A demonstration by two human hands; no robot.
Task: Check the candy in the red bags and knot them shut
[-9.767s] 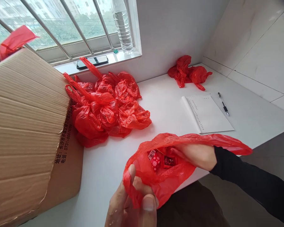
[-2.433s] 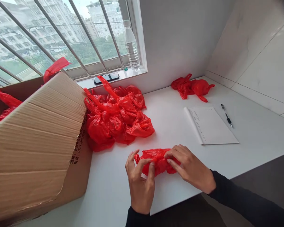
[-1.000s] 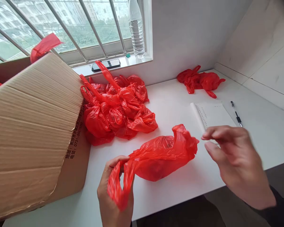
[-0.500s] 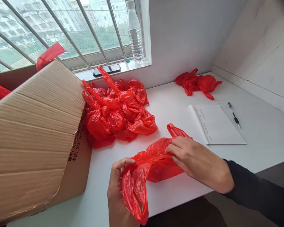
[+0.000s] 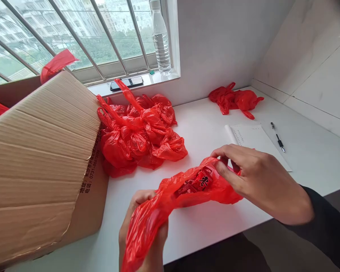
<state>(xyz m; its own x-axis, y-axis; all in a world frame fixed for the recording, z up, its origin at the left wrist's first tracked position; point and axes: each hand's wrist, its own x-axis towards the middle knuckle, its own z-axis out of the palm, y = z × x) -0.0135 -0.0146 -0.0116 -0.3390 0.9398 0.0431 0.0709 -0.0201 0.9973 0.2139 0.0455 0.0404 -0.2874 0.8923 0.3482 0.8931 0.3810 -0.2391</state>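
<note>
I hold a red plastic bag (image 5: 184, 190) stretched between both hands above the white table's (image 5: 204, 124) near edge. My left hand (image 5: 143, 230) is closed round the bag's lower end, which bunches over my fingers. My right hand (image 5: 257, 177) pinches the bag's upper end. Through the thin plastic I see small red packets (image 5: 200, 182) with printed characters inside.
A pile of tied red bags (image 5: 138, 130) lies beside a large cardboard box (image 5: 42, 166) at the left. Two more red bags (image 5: 235, 99) sit at the back right. A notepad (image 5: 255, 139) and pen (image 5: 277, 136) lie to the right. A phone (image 5: 126, 83) and water bottle (image 5: 161, 37) rest on the sill.
The bag was bundled under both hands on the table, then my right hand let go and took hold again. It is now pulled taut, my right hand further right.
</note>
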